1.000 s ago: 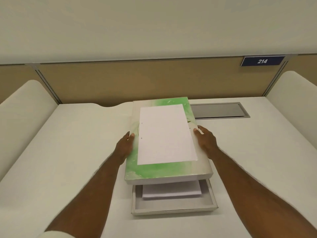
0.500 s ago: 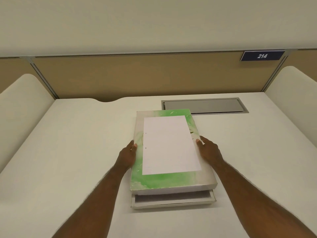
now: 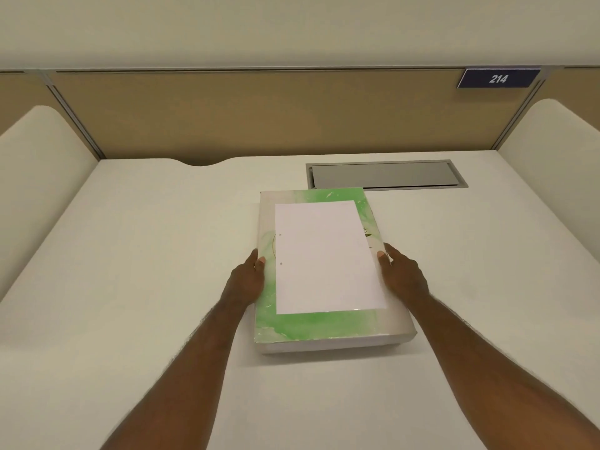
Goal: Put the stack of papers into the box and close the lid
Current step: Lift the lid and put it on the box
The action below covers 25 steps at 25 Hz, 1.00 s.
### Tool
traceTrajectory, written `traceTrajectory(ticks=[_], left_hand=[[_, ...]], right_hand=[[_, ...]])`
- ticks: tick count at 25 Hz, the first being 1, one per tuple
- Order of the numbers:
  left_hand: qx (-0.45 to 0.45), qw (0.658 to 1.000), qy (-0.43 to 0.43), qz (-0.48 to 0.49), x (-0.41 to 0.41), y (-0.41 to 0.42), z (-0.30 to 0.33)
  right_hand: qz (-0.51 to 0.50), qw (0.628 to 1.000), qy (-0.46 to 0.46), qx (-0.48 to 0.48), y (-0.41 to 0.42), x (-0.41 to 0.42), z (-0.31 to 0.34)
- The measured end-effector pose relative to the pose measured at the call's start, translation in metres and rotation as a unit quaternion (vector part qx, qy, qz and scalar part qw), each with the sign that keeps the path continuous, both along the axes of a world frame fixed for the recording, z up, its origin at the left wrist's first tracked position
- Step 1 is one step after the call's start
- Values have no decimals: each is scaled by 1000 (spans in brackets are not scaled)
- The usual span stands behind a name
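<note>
The box lid (image 3: 311, 326), green and white with a white sheet fixed on its top, sits flat and covers the box base fully on the desk (image 3: 136, 287). The base and the stack of papers are hidden under it. My left hand (image 3: 246, 277) grips the lid's left edge, thumb on top. My right hand (image 3: 401, 274) grips its right edge the same way.
A grey metal cable hatch (image 3: 386, 175) is set into the desk just behind the box. Tan partition panels close off the back, with a blue "214" sign (image 3: 498, 78) at the upper right. Rounded white dividers stand at both sides.
The lid has come down and toward me over the base. The base and the papers showed at the front before; now the lid hides them completely.
</note>
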<state>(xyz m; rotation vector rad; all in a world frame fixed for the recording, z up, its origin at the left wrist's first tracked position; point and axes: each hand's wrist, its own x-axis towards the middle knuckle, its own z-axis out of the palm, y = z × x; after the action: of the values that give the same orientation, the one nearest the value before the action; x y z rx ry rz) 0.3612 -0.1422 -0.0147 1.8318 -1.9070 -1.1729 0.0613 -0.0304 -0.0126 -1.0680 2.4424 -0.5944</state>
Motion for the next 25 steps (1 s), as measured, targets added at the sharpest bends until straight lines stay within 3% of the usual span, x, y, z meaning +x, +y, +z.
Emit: traceTrajectory(ticks=[10,17,25], left_hand=[[-12,999,-21,-40,-1,10,6],[-58,983,-156,-82,-3,-1,0],[-66,980,-165,-94,-6,-8,-5]], right_hand=[[70,995,63,23,-1,7,-5],[64,995,72,35,1,7,-7],[70,992,92,43,1,7,-8]])
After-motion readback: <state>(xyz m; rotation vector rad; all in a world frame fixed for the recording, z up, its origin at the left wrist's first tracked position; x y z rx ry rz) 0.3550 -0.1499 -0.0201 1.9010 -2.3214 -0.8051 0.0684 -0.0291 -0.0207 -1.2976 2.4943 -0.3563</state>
